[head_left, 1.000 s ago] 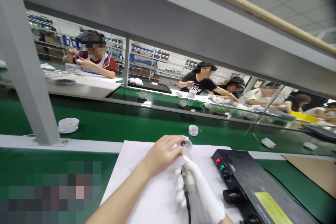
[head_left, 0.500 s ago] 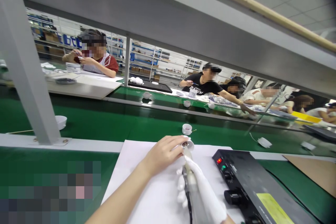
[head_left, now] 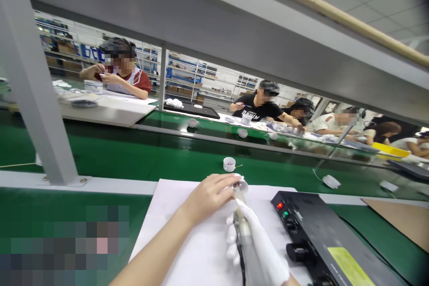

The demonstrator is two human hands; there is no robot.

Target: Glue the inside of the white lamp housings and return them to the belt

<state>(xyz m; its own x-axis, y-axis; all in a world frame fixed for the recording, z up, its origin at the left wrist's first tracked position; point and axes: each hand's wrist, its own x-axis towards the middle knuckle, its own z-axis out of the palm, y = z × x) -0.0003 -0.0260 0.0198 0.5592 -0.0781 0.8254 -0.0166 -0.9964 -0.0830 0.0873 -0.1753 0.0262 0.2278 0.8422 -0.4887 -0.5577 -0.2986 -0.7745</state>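
Here the left hand [head_left: 208, 197] pinches a cap [head_left: 241, 184] at the sheet's [head_left: 167, 196] far edge; the gloved right hand [head_left: 264, 250] clamps a tool [head_left: 244, 232], its tip hidden inside

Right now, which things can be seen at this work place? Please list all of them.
paper sheet: one, white, on the near bench
small round shell: one, white, held over the sheet's far edge
pen-shaped tool: one, grey, tip at the shell
control box: one, black, right of the sheet
belt: one, green, beyond the sheet
loose shells: several, white, on the belt
post: one, grey, far left
co-workers: several, seated across the belt
left hand: one, bare, closed on the shell
right hand: one, white-gloved, closed on the tool
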